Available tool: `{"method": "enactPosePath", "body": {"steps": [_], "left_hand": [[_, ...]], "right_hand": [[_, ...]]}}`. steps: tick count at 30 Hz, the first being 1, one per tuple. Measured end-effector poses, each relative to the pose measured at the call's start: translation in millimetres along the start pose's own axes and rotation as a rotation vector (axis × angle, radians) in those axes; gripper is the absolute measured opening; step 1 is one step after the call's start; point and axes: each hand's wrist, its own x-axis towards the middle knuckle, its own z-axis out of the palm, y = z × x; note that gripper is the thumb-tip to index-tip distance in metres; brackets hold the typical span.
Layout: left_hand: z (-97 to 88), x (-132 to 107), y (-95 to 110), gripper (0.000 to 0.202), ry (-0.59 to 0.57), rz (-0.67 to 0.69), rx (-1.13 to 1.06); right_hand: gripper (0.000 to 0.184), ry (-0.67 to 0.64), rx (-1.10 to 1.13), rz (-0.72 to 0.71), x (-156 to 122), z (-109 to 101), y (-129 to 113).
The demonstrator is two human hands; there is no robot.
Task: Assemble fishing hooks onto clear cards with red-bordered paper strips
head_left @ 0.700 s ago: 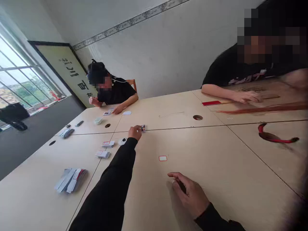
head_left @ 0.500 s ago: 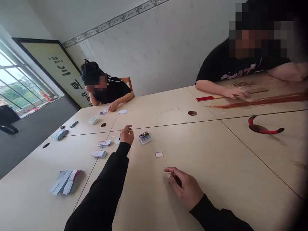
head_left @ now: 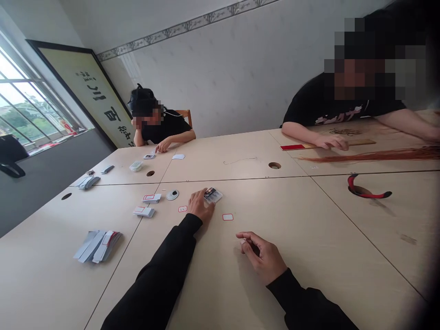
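Note:
My left hand (head_left: 201,205) is at the left end of a small clear plastic case (head_left: 213,196) with a dark printed label. Its thumb and forefinger are around that end, and the case rests on the table. My right hand (head_left: 264,257) hovers or rests low over the table, its fingers loosely curled. A gap shows between thumb and forefinger, with nothing plainly held there. Beyond its fingertips lies a small red-bordered white label (head_left: 227,217). Another red-bordered label (head_left: 183,209) is left of my left hand, near a round white disc (head_left: 172,195) with a dark centre.
Stacks of paper slips (head_left: 98,246) and smaller card bundles (head_left: 143,211) lie to the left. Across the table sit two people; one hand (head_left: 332,141) is on a wooden strip. Reddish-brown strands (head_left: 378,156) and a red-black curved object (head_left: 369,193) are at the right.
My left hand has moved right and nearer, from over the white disc to the plastic case. The disc and a red-bordered label are uncovered. My right hand keeps nearly the same pose.

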Motion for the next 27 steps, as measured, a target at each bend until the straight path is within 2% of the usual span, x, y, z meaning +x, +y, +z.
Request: {"method": "enactPosePath", "body": {"steps": [4,7,9,10,12,14,17,21,23,27], "left_hand": [[0.8,2,-3,0.066,0.028,-0.009,-0.06],[-3.9,-8,3,0.077,0.005,0.067,-0.153],[-8.8,-24,14,0.082,-0.056,0.148,-0.292],[-11.1,-34,21,0.083,-0.102,0.178,-0.432],[-14.4,-57,36,0.084,-0.226,0.176,-0.654],[-14.7,-76,49,0.082,-0.304,0.149,-0.783],[-8.6,-94,61,0.08,-0.316,0.02,-0.957],[2.9,-97,62,0.075,-0.424,-0.206,-1.193],[6.1,-95,60,0.069,-0.463,-0.244,-1.259],[7.8,-94,59,0.067,-0.435,-0.29,-1.274]], "right_hand": [[0.036,0.03,0.047,0.013,0,2,-1],[0.04,0.086,0.094,0.053,2,-1,1],[0.043,0.178,0.113,0.054,5,-4,2],[0.047,0.227,0.13,0.05,6,-6,2],[0.056,0.27,0.197,0.059,9,-9,2],[0.058,0.209,0.275,0.084,10,-11,1],[0.049,0.122,0.308,0.089,8,-10,1],[0.044,0.117,0.278,0.086,7,-5,1],[0.043,0.127,0.233,0.107,9,-3,-1],[0.029,0.205,0.016,0.1,16,1,-7]]}}
